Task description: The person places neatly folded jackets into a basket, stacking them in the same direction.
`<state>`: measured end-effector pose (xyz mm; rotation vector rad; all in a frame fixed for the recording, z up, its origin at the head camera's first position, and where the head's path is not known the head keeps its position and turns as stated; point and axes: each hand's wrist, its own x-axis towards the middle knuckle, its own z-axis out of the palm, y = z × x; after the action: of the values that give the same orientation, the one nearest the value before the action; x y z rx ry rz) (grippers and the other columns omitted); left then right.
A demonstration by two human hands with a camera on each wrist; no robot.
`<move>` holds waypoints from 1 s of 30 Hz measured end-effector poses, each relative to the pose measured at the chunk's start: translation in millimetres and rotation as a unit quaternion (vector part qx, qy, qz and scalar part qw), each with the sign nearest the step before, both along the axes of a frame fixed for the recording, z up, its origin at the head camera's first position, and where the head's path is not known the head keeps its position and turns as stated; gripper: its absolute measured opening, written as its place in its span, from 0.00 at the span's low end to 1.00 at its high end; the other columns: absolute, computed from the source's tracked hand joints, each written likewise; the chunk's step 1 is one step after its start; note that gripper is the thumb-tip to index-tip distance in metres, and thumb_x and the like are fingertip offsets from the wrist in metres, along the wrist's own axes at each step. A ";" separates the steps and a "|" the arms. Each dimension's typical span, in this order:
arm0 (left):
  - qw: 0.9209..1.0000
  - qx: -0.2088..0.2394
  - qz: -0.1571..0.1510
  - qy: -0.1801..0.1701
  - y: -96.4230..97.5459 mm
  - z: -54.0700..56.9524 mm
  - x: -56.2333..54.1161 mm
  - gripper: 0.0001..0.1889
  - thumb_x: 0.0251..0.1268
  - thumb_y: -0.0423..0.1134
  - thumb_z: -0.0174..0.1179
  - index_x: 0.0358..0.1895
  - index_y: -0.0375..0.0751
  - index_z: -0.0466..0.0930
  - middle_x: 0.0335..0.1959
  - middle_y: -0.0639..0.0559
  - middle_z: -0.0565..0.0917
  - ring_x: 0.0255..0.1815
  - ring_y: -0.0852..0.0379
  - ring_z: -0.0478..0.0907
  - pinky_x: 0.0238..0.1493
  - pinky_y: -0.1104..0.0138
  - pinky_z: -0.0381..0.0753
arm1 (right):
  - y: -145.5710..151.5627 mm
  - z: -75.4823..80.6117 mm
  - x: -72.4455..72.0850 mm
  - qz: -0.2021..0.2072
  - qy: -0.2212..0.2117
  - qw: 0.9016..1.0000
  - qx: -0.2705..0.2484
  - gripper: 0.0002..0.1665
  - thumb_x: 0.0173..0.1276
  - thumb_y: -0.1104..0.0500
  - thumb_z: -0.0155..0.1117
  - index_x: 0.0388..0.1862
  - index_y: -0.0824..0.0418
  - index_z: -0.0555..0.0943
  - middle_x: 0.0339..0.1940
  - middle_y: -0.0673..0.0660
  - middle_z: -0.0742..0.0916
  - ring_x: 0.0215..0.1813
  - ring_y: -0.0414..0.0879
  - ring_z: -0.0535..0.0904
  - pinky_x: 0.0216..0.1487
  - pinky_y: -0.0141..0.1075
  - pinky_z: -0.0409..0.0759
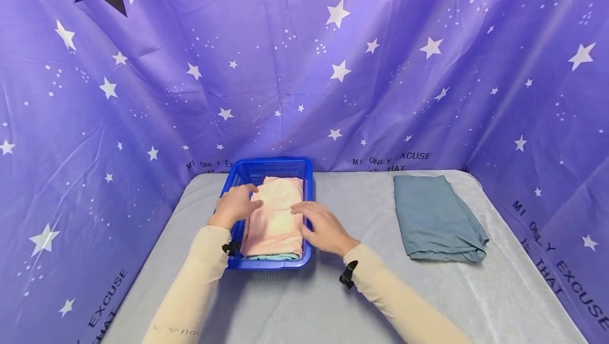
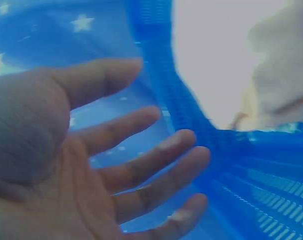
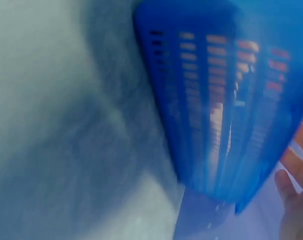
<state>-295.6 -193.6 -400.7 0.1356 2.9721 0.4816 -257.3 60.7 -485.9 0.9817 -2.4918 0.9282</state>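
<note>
Inside a blue plastic basket (image 1: pixel 268 265) lies a folded pink cloth (image 1: pixel 278 212), with the edge of a teal cloth (image 1: pixel 273 257) showing beneath it. My left hand (image 1: pixel 235 205) is over the basket's left side, fingers spread and loosely straight, near the pink cloth's left edge. In the left wrist view the left palm (image 2: pixel 86 165) holds nothing. My right hand (image 1: pixel 323 226) reaches over the right rim, its fingers extended to the pink cloth's right edge; whether they press on it I cannot tell. Only part of that hand (image 3: pixel 296 175) shows in the right wrist view, beyond the basket wall (image 3: pixel 216 100).
A folded grey-green cloth (image 1: pixel 437 220) lies at the right of the table, which has a pale grey cover (image 1: pixel 352 301). Purple curtains with stars (image 1: pixel 285 69) hang behind the table and along both sides. The basket stands close to the back curtain.
</note>
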 end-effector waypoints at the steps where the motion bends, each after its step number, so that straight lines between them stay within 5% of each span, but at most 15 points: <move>1: 1.000 0.017 0.007 0.022 1.8 2.5 3.0 0.25 0.69 0.51 0.63 0.66 0.48 0.79 0.51 0.43 0.87 0.48 0.42 0.83 0.42 0.45 0.83 | 7.5 -1.1 0.7 -0.015 -0.008 1.000 -0.021 0.23 0.65 0.64 0.65 0.61 0.59 0.82 0.66 0.54 0.84 0.70 0.53 0.77 0.75 0.51 0.70; 4: 0.992 0.089 0.026 0.082 9.0 8.1 12.0 0.22 0.69 0.50 0.63 0.62 0.48 0.82 0.37 0.48 0.85 0.32 0.51 0.79 0.31 0.57 0.77 | 32.5 -2.7 3.8 -0.064 -0.036 0.993 -0.090 0.30 0.65 0.65 0.66 0.68 0.59 0.77 0.67 0.56 0.83 0.68 0.54 0.79 0.72 0.51 0.74; 7: 0.974 0.173 0.050 0.136 18.9 9.3 20.7 0.18 0.67 0.47 0.65 0.57 0.48 0.84 0.31 0.49 0.83 0.26 0.54 0.75 0.28 0.63 0.71 | 58.1 -3.9 9.1 -0.105 -0.062 0.977 -0.174 0.34 0.65 0.70 0.64 0.71 0.60 0.74 0.66 0.59 0.83 0.64 0.56 0.82 0.66 0.51 0.80; 15: 0.905 0.324 0.102 0.255 70.8 -9.8 38.8 0.12 0.59 0.35 0.67 0.47 0.44 0.87 0.30 0.48 0.89 0.31 0.54 0.83 0.36 0.66 0.78 | 123.0 -7.5 27.7 -0.215 -0.100 0.908 -0.345 0.37 0.64 0.76 0.60 0.72 0.58 0.73 0.70 0.58 0.79 0.62 0.39 0.78 0.59 0.29 0.81; 23: 0.822 0.501 0.037 0.270 159.9 -37.2 61.6 0.15 0.59 0.25 0.63 0.48 0.42 0.84 0.34 0.44 0.89 0.33 0.57 0.84 0.40 0.67 0.83 | 175.4 -6.5 44.1 -0.351 -0.084 0.851 -0.381 0.36 0.67 0.70 0.63 0.74 0.57 0.72 0.66 0.58 0.80 0.56 0.31 0.75 0.59 0.26 0.76; 27: 0.816 0.528 0.009 0.234 203.4 -52.3 71.2 0.17 0.60 0.27 0.64 0.51 0.46 0.82 0.36 0.48 0.89 0.33 0.59 0.84 0.44 0.65 0.85 | 197.4 -9.3 49.9 -0.400 -0.082 0.833 -0.372 0.35 0.68 0.66 0.63 0.74 0.55 0.71 0.68 0.58 0.79 0.61 0.41 0.76 0.62 0.31 0.74; 30: 0.825 0.533 0.010 0.186 228.3 -63.2 72.8 0.17 0.60 0.28 0.64 0.50 0.49 0.82 0.36 0.51 0.89 0.33 0.63 0.84 0.43 0.69 0.84 | 211.3 -11.9 54.1 -0.427 -0.081 0.826 -0.359 0.35 0.69 0.63 0.63 0.75 0.55 0.70 0.70 0.61 0.78 0.67 0.51 0.74 0.67 0.39 0.73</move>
<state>-222.7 34.7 -464.0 0.3179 2.5876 2.2681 -203.2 272.0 -497.8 -0.4464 -1.9994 1.4247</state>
